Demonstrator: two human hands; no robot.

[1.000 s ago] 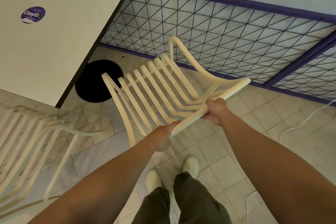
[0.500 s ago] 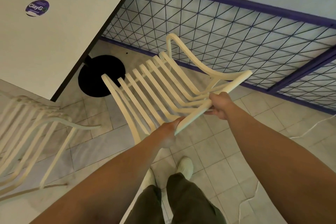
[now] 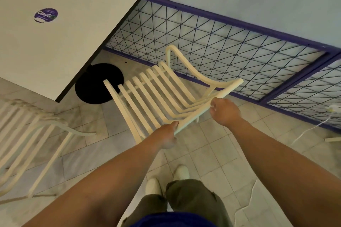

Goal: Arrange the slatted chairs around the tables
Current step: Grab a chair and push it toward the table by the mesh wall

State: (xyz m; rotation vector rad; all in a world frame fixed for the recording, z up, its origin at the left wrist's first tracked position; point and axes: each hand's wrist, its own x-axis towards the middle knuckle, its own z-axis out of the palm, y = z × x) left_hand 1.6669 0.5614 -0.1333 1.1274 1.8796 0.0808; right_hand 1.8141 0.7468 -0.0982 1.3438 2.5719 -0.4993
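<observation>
Left hand alone grips our slatted chair by its top rail beside the table, right hand hovering loosely curled, so it could twist and tip.

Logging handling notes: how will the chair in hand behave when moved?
The chair probably feels light: open slats, thin frame. Likely stiff, since the slats look straight under grip. It may swing, as only the left hand grips its rail; the right hand looks off it.
</observation>
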